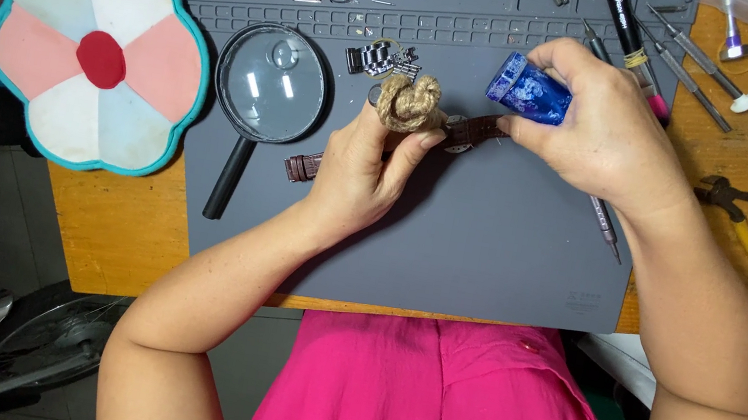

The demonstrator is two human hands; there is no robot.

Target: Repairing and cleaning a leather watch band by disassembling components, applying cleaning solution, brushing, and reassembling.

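Here, brown leather watch strap (473, 130) pinched at mat (489, 250) middle, between left hand (362, 173), closed with rope-wrapped fingertip (409, 103), and right hand (600, 131), closed on blue tool (529, 92). Strap likely soft, bendy, light; best held by ends. Magnifying glass (271, 83) lies near mat's left edge.

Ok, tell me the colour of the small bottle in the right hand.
Blue small bottle, held in the right hand; head view.

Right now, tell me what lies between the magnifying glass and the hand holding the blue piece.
In the head view, the left hand with its twine-wrapped knob and a metal watch band lie between the magnifying glass and the right hand.
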